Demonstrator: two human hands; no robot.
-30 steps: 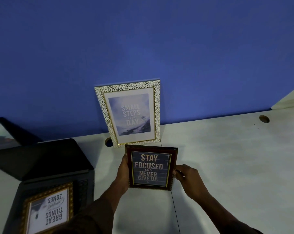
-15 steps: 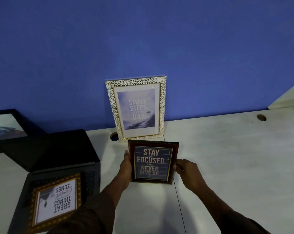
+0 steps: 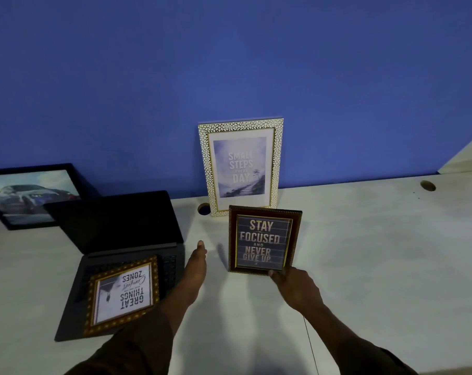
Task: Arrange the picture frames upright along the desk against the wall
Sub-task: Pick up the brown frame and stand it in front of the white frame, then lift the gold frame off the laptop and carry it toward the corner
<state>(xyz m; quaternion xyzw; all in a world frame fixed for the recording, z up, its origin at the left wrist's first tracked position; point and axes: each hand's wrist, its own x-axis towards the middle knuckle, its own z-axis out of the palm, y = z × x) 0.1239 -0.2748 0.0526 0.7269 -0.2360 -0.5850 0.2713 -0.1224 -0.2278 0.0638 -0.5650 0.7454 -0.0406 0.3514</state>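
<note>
A dark red "Stay Focused" frame (image 3: 264,240) stands upright on the white desk (image 3: 378,253), in front of a white-and-gold "Small Steps" frame (image 3: 241,166) that leans on the blue wall. My right hand (image 3: 294,286) grips the red frame's bottom right corner. My left hand (image 3: 197,262) is off the frame, to its left, fingers stretched forward and holding nothing. A gold "Great Things" frame (image 3: 122,295) lies flat and upside down on a laptop's keyboard. A black frame with a car picture (image 3: 30,194) leans against the wall at far left.
An open black laptop (image 3: 115,228) sits left of centre, its screen tilted back. Two round cable holes (image 3: 204,209) (image 3: 427,185) are in the desk near the wall. A thin cable (image 3: 310,345) runs along the desk by my right arm.
My left hand has let go of the red frame and moved left. My right hand slid from the frame's right side down to its bottom corner. The view shifted right.
</note>
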